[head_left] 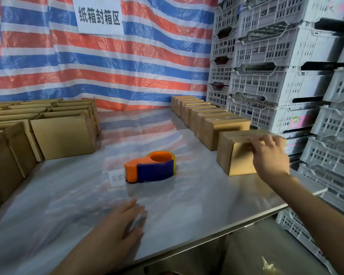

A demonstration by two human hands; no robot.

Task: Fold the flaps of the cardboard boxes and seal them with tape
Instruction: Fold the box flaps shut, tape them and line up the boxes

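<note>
My hands are apart: the left hand (117,229) flat and empty above the desk (187,205), the right hand (270,155) resting loosely on the closed box (236,159), which I judge a hard shove could tip off the desk edge beyond, while the tape dispenser (151,167) sits between them.

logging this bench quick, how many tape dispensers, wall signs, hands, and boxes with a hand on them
tape dispenser: 1
wall sign: 1
hands: 2, left hand and right hand
box touched by the right hand: 1
total: 5
</note>
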